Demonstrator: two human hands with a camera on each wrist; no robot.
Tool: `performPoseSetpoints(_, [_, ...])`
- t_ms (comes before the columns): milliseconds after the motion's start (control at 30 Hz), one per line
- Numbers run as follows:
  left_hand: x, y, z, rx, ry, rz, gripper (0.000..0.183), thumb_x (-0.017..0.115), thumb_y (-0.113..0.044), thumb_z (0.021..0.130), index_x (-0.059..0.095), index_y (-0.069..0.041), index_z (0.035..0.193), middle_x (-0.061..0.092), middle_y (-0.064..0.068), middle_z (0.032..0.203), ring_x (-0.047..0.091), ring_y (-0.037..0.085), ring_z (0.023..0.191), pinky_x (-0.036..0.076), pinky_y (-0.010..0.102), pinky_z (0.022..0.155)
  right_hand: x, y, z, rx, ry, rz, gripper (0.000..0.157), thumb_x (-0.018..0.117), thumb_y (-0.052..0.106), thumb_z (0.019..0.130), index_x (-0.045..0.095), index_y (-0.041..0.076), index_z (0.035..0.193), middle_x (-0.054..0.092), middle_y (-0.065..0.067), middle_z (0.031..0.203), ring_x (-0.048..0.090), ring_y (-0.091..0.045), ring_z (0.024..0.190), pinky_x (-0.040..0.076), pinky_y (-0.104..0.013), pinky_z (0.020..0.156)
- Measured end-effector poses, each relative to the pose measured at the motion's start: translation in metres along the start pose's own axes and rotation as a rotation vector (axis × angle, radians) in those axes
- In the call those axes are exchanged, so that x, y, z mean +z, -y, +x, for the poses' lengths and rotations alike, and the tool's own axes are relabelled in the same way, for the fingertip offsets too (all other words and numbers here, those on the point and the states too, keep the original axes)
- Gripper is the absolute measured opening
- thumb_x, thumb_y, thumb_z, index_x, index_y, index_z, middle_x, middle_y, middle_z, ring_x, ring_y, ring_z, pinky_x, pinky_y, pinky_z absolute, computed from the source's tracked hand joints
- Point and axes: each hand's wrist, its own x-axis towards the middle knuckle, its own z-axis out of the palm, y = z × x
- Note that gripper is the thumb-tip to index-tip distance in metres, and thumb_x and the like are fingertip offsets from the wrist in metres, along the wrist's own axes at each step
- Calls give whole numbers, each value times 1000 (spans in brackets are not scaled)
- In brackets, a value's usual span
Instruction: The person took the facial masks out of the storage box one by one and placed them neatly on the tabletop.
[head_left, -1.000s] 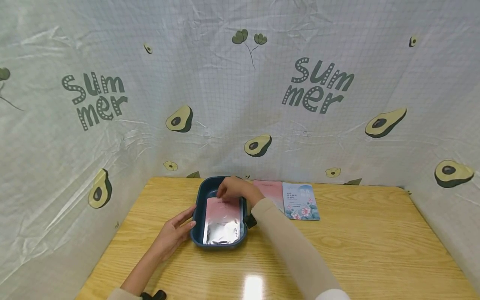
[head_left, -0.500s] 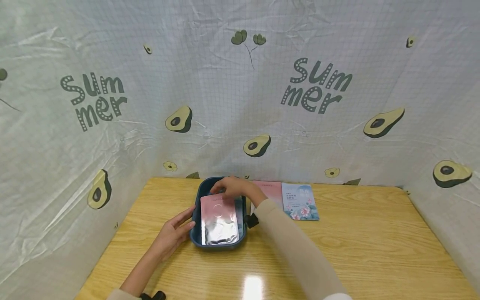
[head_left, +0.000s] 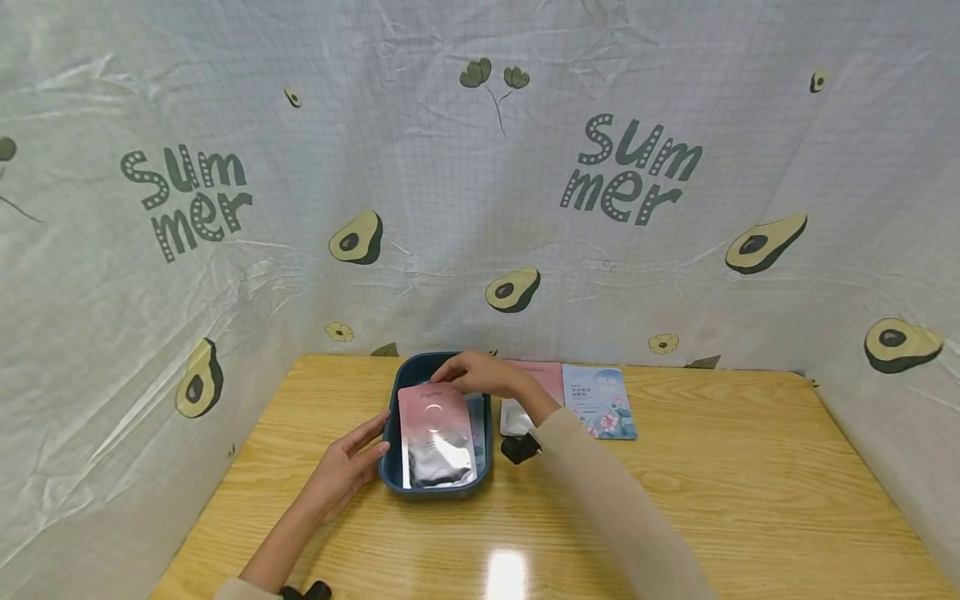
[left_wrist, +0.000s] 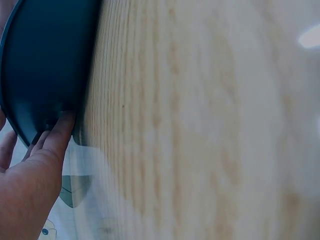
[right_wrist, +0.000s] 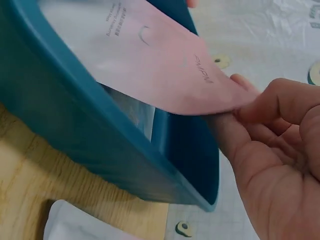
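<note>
A pink and silver packet [head_left: 437,442] is found inside a dark blue tub [head_left: 442,494], with its silver end near the close side and its pink end at the far side. Its far end is pinched between the thumb and fingers of the right hand [head_left: 476,375]. In the right wrist view, that end is seen bent and lifted up off what lies below. Under the packet, part of a light blue packet [head_left: 478,429] is shown, also in the tub.

The left side of the tub is touched by the left hand [head_left: 345,471]. Its fingers are held out nearly straight against the wall, and nothing is wrapped up in them. The tub seems to be held still this way.

Just to the right of the tub, a second pink packet [head_left: 543,379] is laid on the table [head_left: 720,492], partly hidden by the right arm. Beside that, a blue flower packet [head_left: 600,400] is laid flat. Behind the table, a pale sheet [head_left: 420,150] with avocados and big letters is hung.

The step in hand looks like the moving of the top packet by its pink end. Whether it is being taken out or put in cannot be told. For the next move, a firm pinch is probably needed, and the tub should be held steady so that the packet is not caught on the rim.
</note>
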Motion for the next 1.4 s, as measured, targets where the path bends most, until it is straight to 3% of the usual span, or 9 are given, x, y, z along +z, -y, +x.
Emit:
performPoseSetpoints(167, [0,-2,-2,1,-1,9,65,61,-14,103,30,-8,160,26,19,164,53,20,131,52,35,102,-4,-4,-10,40,14,115,36,50,-2,100,64,-1,133,61,-12,138,62,-23,117,58,-39,92])
performPoseSetpoints(433, [2,-3,-3,-8,-4,4,65,61,-14,103,31,-8,160,26,20,164,55,19,128,52,35,101,1,-7,-26,71,-43,181,31,53,11,106,66,-2,131,66,-14,126,67,-24,106,58,-40,92])
performPoseSetpoints(633, [3,-2,-1,4,1,6,64,61,-14,103,32,-9,160,27,18,164,56,14,126,52,33,100,0,-7,-41,14,32,167,40,57,2,100,61,6,140,60,-9,139,62,-22,118,57,-37,94])
performPoseSetpoints(833, [0,-1,-2,24,15,6,65,59,-14,104,29,-7,161,25,19,164,56,8,124,53,29,99,3,-10,-45,-78,57,212,35,53,-3,103,58,-4,138,63,-16,133,62,-21,116,53,-37,102])
performPoseSetpoints(1033, [-1,1,-1,48,36,-3,64,57,-12,105,26,-7,161,23,19,164,56,5,125,53,27,97,12,-15,-45,-72,0,276,30,53,1,104,61,-8,132,67,-19,124,67,-23,112,56,-43,97])
performPoseSetpoints(1233, [0,2,-2,43,21,-4,64,57,-10,105,26,-6,161,23,18,164,56,2,123,54,26,95,24,-18,-44,-46,-99,267,27,58,11,104,68,-3,124,73,-13,108,73,-22,97,61,-41,85])
performPoseSetpoints(1400, [-1,2,-2,51,29,1,63,56,-11,105,27,-9,161,24,17,164,55,5,126,53,28,97,31,-20,-51,-36,-149,219,27,62,10,102,68,-1,126,74,-13,115,74,-21,96,61,-40,84])
